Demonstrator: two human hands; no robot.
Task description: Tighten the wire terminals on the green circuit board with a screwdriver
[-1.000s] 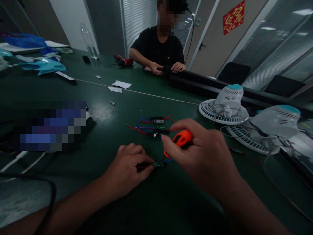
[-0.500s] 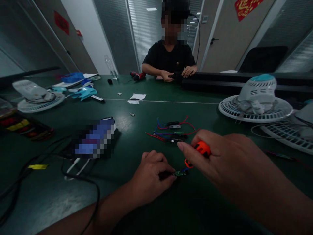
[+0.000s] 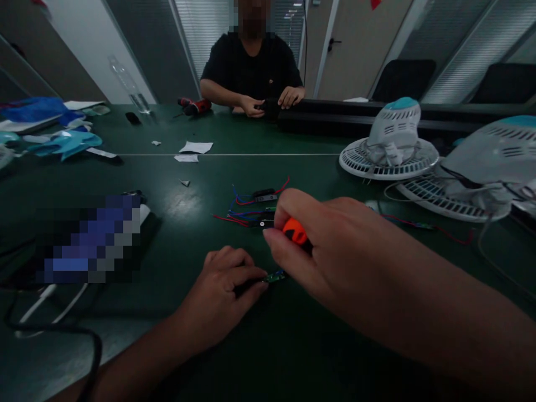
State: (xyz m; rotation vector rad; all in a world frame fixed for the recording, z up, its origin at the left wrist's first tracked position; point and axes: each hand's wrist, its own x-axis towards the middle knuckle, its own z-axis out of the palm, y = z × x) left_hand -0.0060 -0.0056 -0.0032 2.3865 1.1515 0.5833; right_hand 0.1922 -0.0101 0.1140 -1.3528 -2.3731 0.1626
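My left hand (image 3: 228, 287) rests low over the table, thumb and forefinger pinched on the near end of a small green circuit board (image 3: 275, 276). To its right, my right hand (image 3: 322, 240) is closed around an orange-and-black screwdriver (image 3: 295, 230). Only the handle end shows; the fist hides the shaft and tip, so I cannot tell whether it touches the board. Just beyond the hands lie small modules (image 3: 264, 196) with red and blue wires, partly covered by my right hand.
A phone-like device (image 3: 96, 234) with cables lies at left. White fan parts (image 3: 389, 162) stand at right. Paper scraps (image 3: 196, 147), a red drill (image 3: 195, 106) and a plastic bottle (image 3: 140, 100) are farther back. Across the table a person (image 3: 253, 72) handles a dark object.
The view has turned to the right, so everything sits farther left. My left hand keeps its pinch on the circuit board. The screwdriver's lower orange part, visible before, is now hidden by my right hand.
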